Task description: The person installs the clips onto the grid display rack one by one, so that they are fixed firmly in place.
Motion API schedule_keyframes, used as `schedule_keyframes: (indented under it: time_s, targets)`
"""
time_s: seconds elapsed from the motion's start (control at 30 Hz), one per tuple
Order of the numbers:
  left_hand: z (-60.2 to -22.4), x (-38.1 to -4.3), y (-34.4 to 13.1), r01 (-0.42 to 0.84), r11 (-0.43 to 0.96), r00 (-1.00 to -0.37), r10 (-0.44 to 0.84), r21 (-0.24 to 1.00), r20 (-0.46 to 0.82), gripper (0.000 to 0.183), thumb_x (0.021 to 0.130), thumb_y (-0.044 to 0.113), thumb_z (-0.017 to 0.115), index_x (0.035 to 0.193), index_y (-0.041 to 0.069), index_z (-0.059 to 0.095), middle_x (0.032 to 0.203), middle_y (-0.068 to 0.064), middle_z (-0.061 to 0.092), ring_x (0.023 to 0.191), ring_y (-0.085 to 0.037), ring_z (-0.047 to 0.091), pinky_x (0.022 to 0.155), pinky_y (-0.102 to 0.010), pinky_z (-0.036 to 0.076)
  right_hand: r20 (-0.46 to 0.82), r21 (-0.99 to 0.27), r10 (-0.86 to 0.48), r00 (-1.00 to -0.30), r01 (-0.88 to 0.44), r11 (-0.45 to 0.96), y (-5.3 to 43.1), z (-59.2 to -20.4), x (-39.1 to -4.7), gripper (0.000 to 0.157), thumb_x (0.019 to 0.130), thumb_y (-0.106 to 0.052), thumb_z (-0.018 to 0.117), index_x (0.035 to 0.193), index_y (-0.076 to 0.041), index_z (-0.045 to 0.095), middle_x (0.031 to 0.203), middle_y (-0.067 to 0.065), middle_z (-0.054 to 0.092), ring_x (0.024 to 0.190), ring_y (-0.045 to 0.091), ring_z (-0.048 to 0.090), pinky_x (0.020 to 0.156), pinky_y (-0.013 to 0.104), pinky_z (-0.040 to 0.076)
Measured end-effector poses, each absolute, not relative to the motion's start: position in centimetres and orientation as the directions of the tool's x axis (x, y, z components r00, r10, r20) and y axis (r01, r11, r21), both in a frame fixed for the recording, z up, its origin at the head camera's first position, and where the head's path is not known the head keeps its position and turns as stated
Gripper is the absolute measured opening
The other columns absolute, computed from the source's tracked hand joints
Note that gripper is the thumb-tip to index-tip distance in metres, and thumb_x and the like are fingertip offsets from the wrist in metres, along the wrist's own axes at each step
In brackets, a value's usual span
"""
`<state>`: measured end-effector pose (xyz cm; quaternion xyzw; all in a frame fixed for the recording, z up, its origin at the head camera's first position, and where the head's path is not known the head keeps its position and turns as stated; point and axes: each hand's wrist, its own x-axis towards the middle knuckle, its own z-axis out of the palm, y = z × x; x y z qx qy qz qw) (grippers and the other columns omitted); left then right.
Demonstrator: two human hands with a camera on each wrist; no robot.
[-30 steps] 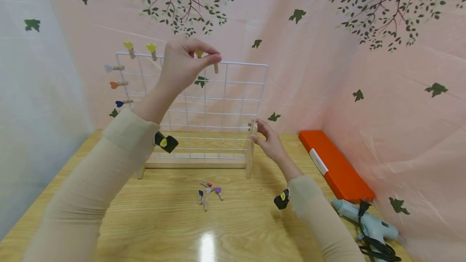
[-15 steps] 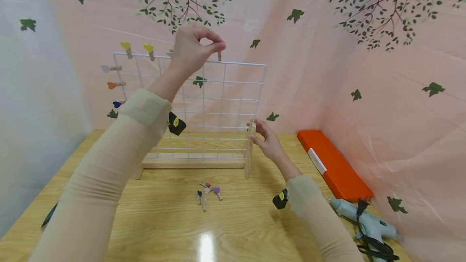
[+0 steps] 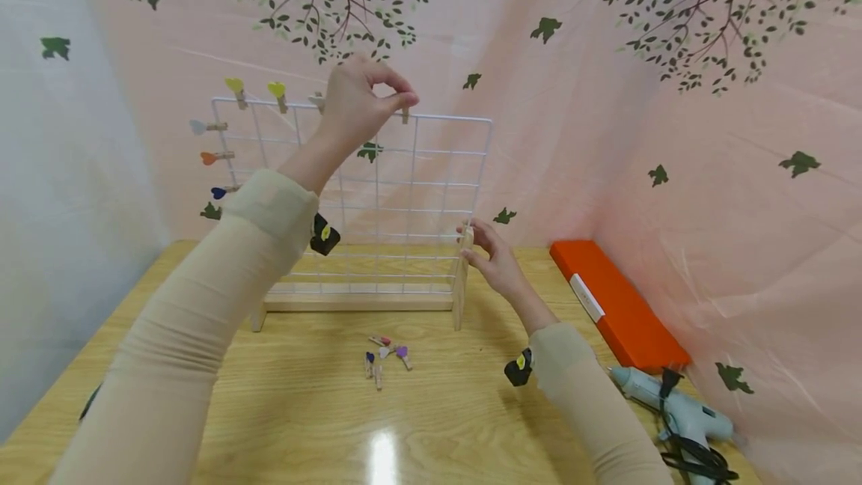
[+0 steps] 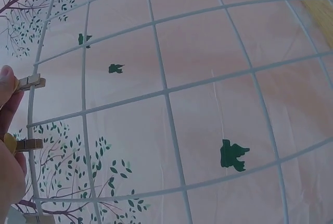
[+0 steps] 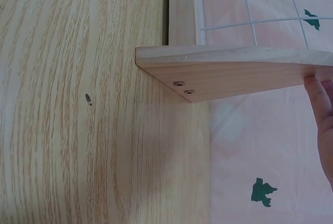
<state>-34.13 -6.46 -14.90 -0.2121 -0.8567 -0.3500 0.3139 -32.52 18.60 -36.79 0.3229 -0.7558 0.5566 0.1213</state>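
A white wire grid [image 3: 413,152] stands upright in a wooden base. At its top wire my left hand [image 3: 360,103] pinches a small wooden clothespin [image 3: 405,117] between thumb and fingertips. The left wrist view shows that clothespin [image 4: 32,82] across the edge wire, with another clothespin [image 4: 30,144] with a yellow top beside it. My right hand [image 3: 498,264] grips the wooden end post [image 3: 463,275], its thumb in front. Yellow heart clothespins [image 3: 277,90] sit on the top wire to the left; a light blue, an orange [image 3: 210,159] and a dark blue one line the left side.
Several loose heart clothespins [image 3: 384,352] lie on the wooden table [image 3: 289,410] in front of the rack. An orange box [image 3: 622,305] and a glue gun [image 3: 680,403] with a coiled black cord lie at the right. A patterned cloth [image 3: 525,171] hangs behind.
My left hand first rose with the clothespin from in front of the grid to above the top wire, then lowered slightly, bringing it across the wire. My right hand stays on the post.
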Motion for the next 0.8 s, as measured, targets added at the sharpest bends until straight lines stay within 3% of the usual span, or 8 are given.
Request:
schedule_keyframes:
  time_s: [0.07, 0.17, 0.3, 0.43, 0.6, 0.8]
  targets:
    - [-15.0, -34.1, -6.6, 0.584, 0.669, -0.709, 0.145, 0.459, 0.69, 0.033, 0.071, 0.049, 0.065, 0.085, 0.019, 0.07, 0.086, 0.006, 0.062, 0.087, -0.01, 0.04, 0.084, -0.024, 0.03, 0.545, -0.758, -0.353, -0.761, -0.627, 0.179, 18.6, -36.7, -32.5, 0.049, 0.082, 0.01, 0.054, 0.127, 0.009, 0.035, 0.122, 0.029, 0.047, 0.108, 0.045, 0.047, 0.077, 0.029, 0.051]
    - [-15.4, -33.7, -6.9, 0.622, 0.666, -0.661, 0.165, 0.412, 0.732, 0.039, 0.069, 0.049, 0.067, 0.092, 0.018, 0.069, 0.094, 0.007, 0.062, 0.094, -0.01, 0.04, 0.087, -0.024, 0.029, 0.539, -0.76, -0.35, -0.766, -0.621, 0.191, 18.5, -36.7, -32.4, 0.048, 0.083, 0.008, 0.054, 0.128, 0.007, 0.036, 0.122, 0.028, 0.048, 0.109, 0.044, 0.047, 0.076, 0.025, 0.051]
    - [-16.4, -32.1, -7.6, 0.724, 0.617, -0.51, 0.177, 0.308, 0.842, 0.041, 0.069, 0.043, 0.069, 0.098, 0.014, 0.066, 0.104, 0.004, 0.063, 0.101, -0.014, 0.043, 0.094, -0.026, 0.028, 0.52, -0.768, -0.352, -0.778, -0.606, 0.207, 18.6, -36.6, -32.3, 0.048, 0.084, 0.006, 0.054, 0.129, 0.003, 0.037, 0.123, 0.027, 0.047, 0.11, 0.042, 0.047, 0.076, 0.034, 0.052]
    - [-18.4, -29.8, -8.5, 0.803, 0.546, -0.391, 0.179, 0.239, 0.903, 0.036, 0.07, 0.031, 0.073, 0.098, 0.01, 0.067, 0.102, -0.002, 0.063, 0.098, -0.017, 0.046, 0.088, -0.029, 0.035, 0.523, -0.76, -0.355, -0.775, -0.613, 0.218, 18.6, -36.8, -32.3, 0.048, 0.084, 0.006, 0.054, 0.129, 0.004, 0.036, 0.124, 0.027, 0.047, 0.11, 0.041, 0.048, 0.077, 0.044, 0.05]
    - [-21.1, -26.8, -10.1, 0.804, 0.528, -0.412, 0.163, 0.274, 0.896, 0.035, 0.069, 0.022, 0.075, 0.101, 0.011, 0.066, 0.104, -0.003, 0.062, 0.102, -0.018, 0.048, 0.091, -0.032, 0.037, 0.53, -0.755, -0.354, -0.77, -0.619, 0.216, 18.7, -36.8, -32.4, 0.049, 0.084, 0.007, 0.054, 0.129, 0.003, 0.037, 0.124, 0.027, 0.047, 0.11, 0.042, 0.048, 0.078, 0.041, 0.05]
    - [-24.8, -23.6, -13.3, 0.703, 0.599, -0.512, 0.052, 0.384, 0.857, 0.041, 0.068, 0.02, 0.076, 0.107, 0.014, 0.064, 0.109, -0.003, 0.06, 0.107, -0.02, 0.049, 0.093, -0.037, 0.038, 0.524, -0.764, -0.349, -0.777, -0.61, 0.209, 18.5, -36.9, -32.3, 0.049, 0.084, 0.007, 0.053, 0.13, 0.001, 0.037, 0.124, 0.027, 0.046, 0.11, 0.043, 0.047, 0.079, 0.038, 0.05]
